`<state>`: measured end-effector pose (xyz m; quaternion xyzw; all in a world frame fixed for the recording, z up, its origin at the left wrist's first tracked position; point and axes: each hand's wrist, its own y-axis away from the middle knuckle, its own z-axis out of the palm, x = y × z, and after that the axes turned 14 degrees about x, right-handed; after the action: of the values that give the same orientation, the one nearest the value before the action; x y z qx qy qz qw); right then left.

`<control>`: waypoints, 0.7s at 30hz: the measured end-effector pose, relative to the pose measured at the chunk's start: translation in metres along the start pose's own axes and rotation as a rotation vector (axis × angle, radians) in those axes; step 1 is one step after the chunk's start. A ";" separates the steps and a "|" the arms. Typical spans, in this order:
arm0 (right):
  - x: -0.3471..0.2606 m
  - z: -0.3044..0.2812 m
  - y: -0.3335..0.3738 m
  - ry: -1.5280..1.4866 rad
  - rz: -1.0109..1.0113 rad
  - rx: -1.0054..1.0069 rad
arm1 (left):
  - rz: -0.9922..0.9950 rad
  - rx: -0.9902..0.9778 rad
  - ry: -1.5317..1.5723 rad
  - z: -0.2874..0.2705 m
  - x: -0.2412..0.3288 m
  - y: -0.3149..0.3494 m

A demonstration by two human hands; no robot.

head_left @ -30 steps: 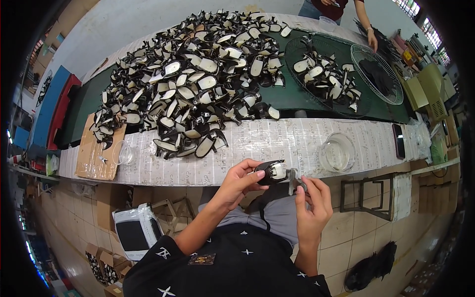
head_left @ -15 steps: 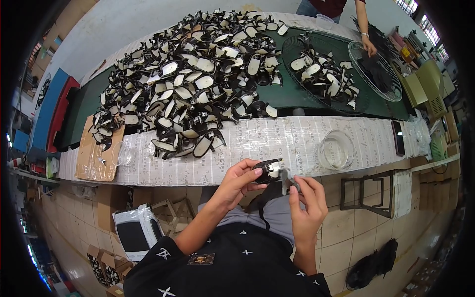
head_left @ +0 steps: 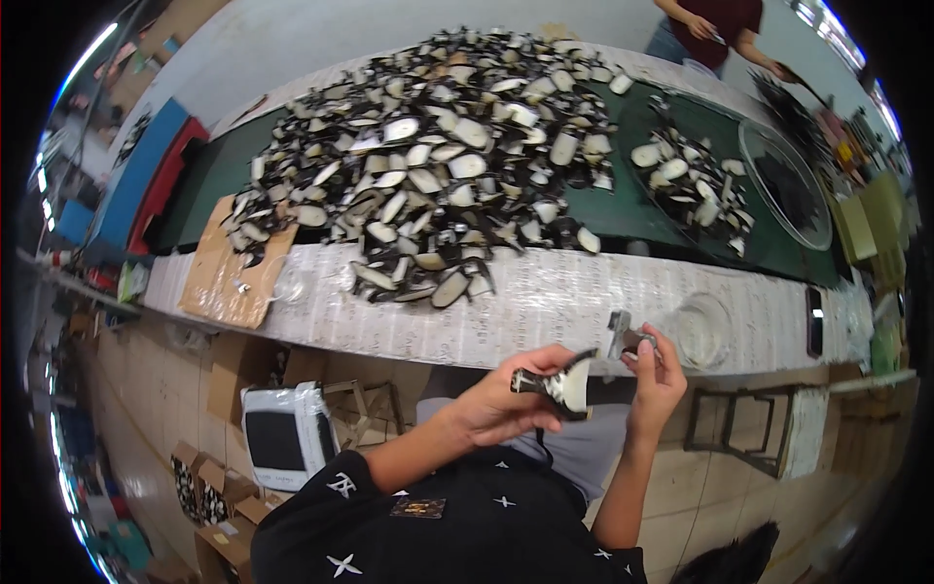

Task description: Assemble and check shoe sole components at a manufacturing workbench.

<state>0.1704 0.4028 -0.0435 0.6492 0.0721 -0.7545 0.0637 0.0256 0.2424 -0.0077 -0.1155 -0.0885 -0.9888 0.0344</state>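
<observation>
My left hand (head_left: 491,404) is closed around a black curved piece with a cream inner face (head_left: 576,386), which looks like a shoe part. Its cream side points to the right, toward my other hand. My right hand (head_left: 658,383) pinches a small grey metal tool (head_left: 619,334), blurred, its upper end rising above the fingers. A gap separates the tool from the black piece. Both hands are in front of the table's near edge, above my lap. Beyond them lies a large heap of similar black and cream pieces (head_left: 467,165).
A mesh basket with more pieces (head_left: 696,190) and a wire basket with black flat parts (head_left: 790,185) stand at the right. Nearer are a clear round bowl (head_left: 700,331) and a phone (head_left: 814,321). Cardboard (head_left: 229,277) lies left. A co-worker (head_left: 715,34) stands at the far right.
My hands have drawn apart, taking the metal tool away from the black piece. That piece has turned, showing its cream face. The co-worker's hand has left the wire basket; the view has shifted.
</observation>
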 end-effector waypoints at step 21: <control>0.060 0.026 -0.046 -0.141 -0.063 -0.089 | 1.463 0.085 -1.799 0.109 0.081 -0.231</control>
<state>0.1272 0.4424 -0.0980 0.5884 0.1212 -0.7961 0.0734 -0.0494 0.4853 0.0771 -0.7989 -0.0261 -0.2900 0.5263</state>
